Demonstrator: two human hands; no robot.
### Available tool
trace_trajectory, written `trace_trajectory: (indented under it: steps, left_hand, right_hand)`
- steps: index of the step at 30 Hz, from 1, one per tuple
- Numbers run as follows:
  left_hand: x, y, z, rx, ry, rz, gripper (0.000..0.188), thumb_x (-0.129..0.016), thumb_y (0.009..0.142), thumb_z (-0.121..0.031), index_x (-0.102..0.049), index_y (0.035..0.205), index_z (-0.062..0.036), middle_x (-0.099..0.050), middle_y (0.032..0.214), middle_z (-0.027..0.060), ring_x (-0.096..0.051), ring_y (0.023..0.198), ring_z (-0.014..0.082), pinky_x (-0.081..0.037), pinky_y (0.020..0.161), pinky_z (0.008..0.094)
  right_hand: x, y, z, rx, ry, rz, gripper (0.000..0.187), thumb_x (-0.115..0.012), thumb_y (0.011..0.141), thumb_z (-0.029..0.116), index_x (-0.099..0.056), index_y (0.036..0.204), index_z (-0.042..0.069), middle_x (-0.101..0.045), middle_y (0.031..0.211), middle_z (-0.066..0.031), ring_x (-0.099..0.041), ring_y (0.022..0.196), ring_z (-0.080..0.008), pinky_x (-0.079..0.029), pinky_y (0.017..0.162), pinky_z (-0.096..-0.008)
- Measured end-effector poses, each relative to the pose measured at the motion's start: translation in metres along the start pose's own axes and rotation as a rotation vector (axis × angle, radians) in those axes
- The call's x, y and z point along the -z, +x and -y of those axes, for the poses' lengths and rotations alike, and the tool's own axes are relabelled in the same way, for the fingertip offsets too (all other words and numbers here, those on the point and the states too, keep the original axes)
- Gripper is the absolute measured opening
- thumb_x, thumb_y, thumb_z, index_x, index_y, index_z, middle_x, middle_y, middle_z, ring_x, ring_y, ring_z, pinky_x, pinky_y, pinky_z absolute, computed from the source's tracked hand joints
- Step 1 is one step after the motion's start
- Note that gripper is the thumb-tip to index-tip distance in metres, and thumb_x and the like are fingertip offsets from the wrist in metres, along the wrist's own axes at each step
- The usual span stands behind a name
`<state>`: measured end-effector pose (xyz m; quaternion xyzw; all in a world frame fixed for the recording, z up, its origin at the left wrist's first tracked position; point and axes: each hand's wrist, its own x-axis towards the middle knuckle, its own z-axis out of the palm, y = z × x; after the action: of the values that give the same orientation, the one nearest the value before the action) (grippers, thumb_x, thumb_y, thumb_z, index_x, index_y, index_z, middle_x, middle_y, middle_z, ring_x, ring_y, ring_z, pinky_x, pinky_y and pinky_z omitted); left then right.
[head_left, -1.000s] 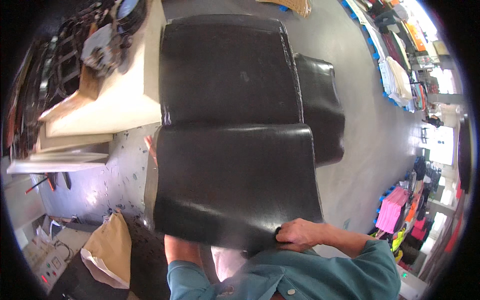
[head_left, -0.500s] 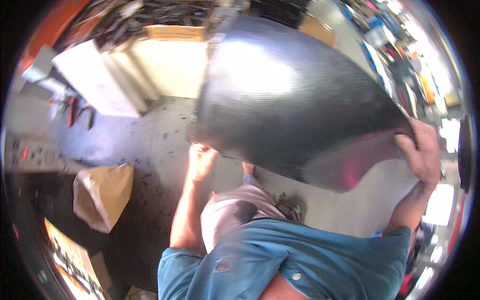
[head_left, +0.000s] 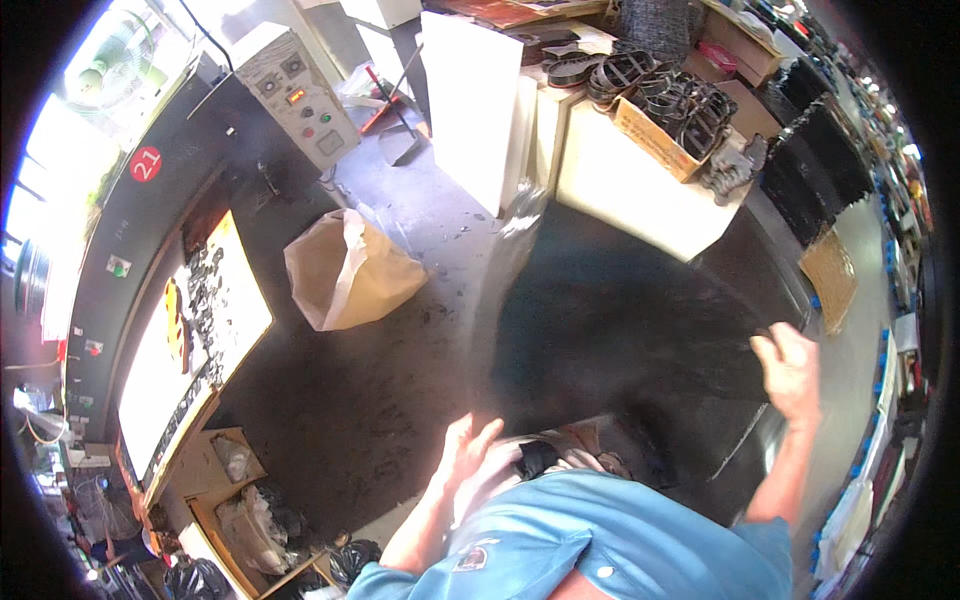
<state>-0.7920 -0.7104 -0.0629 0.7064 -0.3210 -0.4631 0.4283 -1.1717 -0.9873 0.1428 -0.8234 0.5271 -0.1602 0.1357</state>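
Observation:
A large black sheet [head_left: 610,320] is spread low in front of me, its left edge smeared by motion; I cannot tell whether it rests on the floor or on other sheets. By its near left corner is my left hand [head_left: 468,447], thumb and fingers apart, holding nothing visible. My right hand [head_left: 790,370] hovers over the sheet's right side with the thumb apart from bent fingers, and no sheet edge shows between them.
An open brown paper sack [head_left: 350,270] stands on the floor to the left. Beyond it is a control panel [head_left: 300,100] with knobs. White boards [head_left: 470,110] and a cream block [head_left: 630,200] carrying a cardboard box [head_left: 655,140] of black parts stand ahead. A littered worktable [head_left: 240,300] is at left.
The black sheet has dropped from my raised hands to a low position in front of me. Both hands have come off it, and my view has swung left.

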Motion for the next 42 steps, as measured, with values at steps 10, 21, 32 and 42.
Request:
trace_trajectory:
  steps: [10, 21, 32, 42]
  left_hand:
    - [0.043, -0.04, 0.071, 0.196, -0.272, -0.507, 0.014, -0.068, 0.103, -0.002, -0.075, 0.115, -0.0011, -0.074, 0.106, -0.0017, -0.063, 0.098, 0.0078, -0.051, 0.089, 0.0274]
    - [0.215, -0.054, 0.104, 0.101, -0.316, -0.609, 0.012, -0.068, 0.106, -0.012, -0.075, 0.111, -0.0035, -0.069, 0.096, -0.0056, -0.059, 0.087, 0.0057, -0.048, 0.079, 0.0246]
    - [0.281, -0.046, 0.094, 0.187, -0.288, -0.655, 0.018, -0.07, 0.105, -0.018, -0.07, 0.097, -0.0025, -0.061, 0.084, -0.0083, -0.051, 0.077, 0.0059, -0.043, 0.066, 0.0273]
    - [0.335, -0.053, 0.089, 0.126, -0.137, -0.896, 0.019, -0.07, 0.104, -0.018, -0.07, 0.096, -0.0012, -0.059, 0.078, -0.005, -0.05, 0.073, 0.0081, -0.044, 0.065, 0.0298]
  right_hand:
    - [-0.135, 0.063, 0.094, 0.315, 0.189, 0.056, 0.012, -0.075, 0.093, 0.006, -0.067, 0.088, 0.0, -0.064, 0.08, -0.0174, -0.065, 0.068, -0.0413, -0.05, 0.058, -0.0436]
    - [-0.203, 0.057, 0.257, 0.445, 0.222, -0.061, 0.017, -0.081, 0.087, 0.007, -0.065, 0.087, 0.002, -0.066, 0.081, -0.0125, -0.067, 0.07, -0.036, -0.052, 0.06, -0.0428]
    - [-0.274, 0.095, 0.341, 0.418, 0.362, -0.08, 0.009, -0.078, 0.086, -0.003, -0.071, 0.092, -0.003, -0.074, 0.089, -0.0151, -0.074, 0.079, -0.0342, -0.058, 0.069, -0.0384]
    - [-0.269, 0.17, 0.451, 0.655, 0.402, -0.039, 0.008, -0.078, 0.088, -0.002, -0.072, 0.093, -0.003, -0.071, 0.085, -0.0172, -0.07, 0.069, -0.0343, -0.053, 0.064, -0.0395]
